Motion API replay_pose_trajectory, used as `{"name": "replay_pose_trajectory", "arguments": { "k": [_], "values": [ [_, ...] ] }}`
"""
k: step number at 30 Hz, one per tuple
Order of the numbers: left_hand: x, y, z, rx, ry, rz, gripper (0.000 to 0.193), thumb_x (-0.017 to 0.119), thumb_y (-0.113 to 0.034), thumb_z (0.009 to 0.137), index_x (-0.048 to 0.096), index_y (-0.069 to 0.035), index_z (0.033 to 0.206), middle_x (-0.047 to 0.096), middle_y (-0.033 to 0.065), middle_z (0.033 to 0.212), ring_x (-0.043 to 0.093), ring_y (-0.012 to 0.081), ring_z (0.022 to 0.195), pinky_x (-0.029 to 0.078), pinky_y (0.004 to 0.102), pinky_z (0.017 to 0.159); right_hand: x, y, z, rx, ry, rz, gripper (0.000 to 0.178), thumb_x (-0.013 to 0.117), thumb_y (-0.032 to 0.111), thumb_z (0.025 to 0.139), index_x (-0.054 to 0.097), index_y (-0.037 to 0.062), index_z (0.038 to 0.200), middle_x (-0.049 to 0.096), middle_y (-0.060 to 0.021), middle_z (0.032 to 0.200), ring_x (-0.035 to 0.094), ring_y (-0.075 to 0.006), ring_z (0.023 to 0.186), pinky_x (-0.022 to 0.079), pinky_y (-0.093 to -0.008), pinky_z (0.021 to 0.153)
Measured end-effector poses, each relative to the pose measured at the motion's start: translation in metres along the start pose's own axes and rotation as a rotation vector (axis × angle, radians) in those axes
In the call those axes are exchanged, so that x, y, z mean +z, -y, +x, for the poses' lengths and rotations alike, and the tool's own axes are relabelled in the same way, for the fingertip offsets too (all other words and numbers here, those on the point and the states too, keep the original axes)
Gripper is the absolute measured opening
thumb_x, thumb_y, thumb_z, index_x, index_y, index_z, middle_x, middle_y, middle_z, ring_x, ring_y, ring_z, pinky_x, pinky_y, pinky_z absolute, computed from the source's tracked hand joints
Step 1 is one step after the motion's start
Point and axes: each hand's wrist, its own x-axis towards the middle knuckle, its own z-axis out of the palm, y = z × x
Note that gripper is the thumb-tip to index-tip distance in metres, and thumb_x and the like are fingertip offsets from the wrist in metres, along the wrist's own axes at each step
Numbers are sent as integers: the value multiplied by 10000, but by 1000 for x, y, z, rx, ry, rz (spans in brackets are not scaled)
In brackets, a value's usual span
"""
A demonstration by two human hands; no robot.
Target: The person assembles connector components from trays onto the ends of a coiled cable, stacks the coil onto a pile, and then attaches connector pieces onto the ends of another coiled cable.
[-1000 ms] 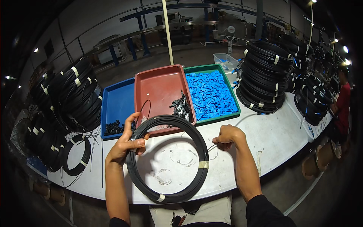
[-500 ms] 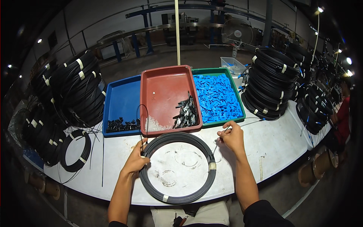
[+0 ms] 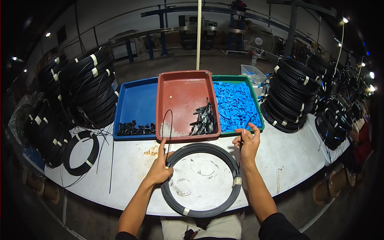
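A black cable coil point(image 3: 200, 215), tied with pale tape, rests at the near edge of the white table. My left hand point(image 3: 159, 170) is closed on the coil's left side, index finger pointing up along a loop of loose cable point(image 3: 171, 116) that arches over the red tray's front edge. My right hand point(image 3: 248, 146) is above the coil's right side, close to the green tray. Its thumb and fingers pinch a thin black cable that runs up from the coil; the tip is hard to make out.
Behind the coil stand a blue tray point(image 3: 137, 100) with small black parts, a red tray point(image 3: 186, 86) with clear and black pieces, and a green tray point(image 3: 262, 120) full of blue pieces. Stacked cable coils point(image 3: 90, 88) rise at left, more coils point(image 3: 294, 96) at right.
My right hand has risen slightly toward the green tray, still pinching the cable. My left index finger is now straighter along the cable loop. The whole view has shifted a little.
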Motion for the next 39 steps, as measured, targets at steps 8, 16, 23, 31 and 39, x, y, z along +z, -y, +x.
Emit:
{"name": "replay_pose_trajectory", "arguments": {
  "k": [8, 16, 23, 31, 39],
  "values": [
    [3, 6, 3, 146, -41, 161, 1021, 666, 40, 732, 150, -121, 1598, 497, 273, 1412, 479, 400, 1339, 386, 417, 1133, 24, 9, 11, -38, 176, -205, 223, 633, 107, 998, 549, -13, 1166, 699, -114, 913, 570, -76, 537, 419, -205, 423],
    [-2, -29, 8, 644, -647, 596, 600, 737, -112, 766, 497, -18, 1308, 515, 192, 1287, 480, 363, 1194, 383, 441, 1026, 62, -12, 11, -267, 601, -627, 99, 773, 107, 828, 736, 16, 842, 703, -84, 793, 616, -163, 654, 474, -303, 600],
    [-2, -34, 22, 523, -239, 684, 374, 743, -81, 787, 646, -26, 1144, 672, 180, 1114, 643, 357, 1036, 491, 433, 926, 58, -23, 17, -202, 863, -733, 110, 759, 79, 836, 703, -12, 863, 676, -118, 801, 626, -205, 690, 485, -348, 639],
    [1, -9, 25, 422, -351, 510, 132, 717, 11, 802, 759, -17, 924, 740, 118, 842, 692, 209, 675, 540, 303, 618, 88, -32, 24, -436, 1097, -974, 170, 709, 37, 828, 698, 38, 997, 684, -149, 1026, 654, -343, 958, 502, -439, 823],
    [-2, 0, 24, 268, -374, 361, 160, 769, 7, 799, 769, -13, 958, 760, 91, 853, 694, 132, 708, 529, 262, 641, 167, -68, 24, -1217, 1262, -1047, 243, 691, 203, 833, 749, 175, 1067, 626, -64, 1308, 583, -212, 1137, 450, -378, 924]
  ]
}}
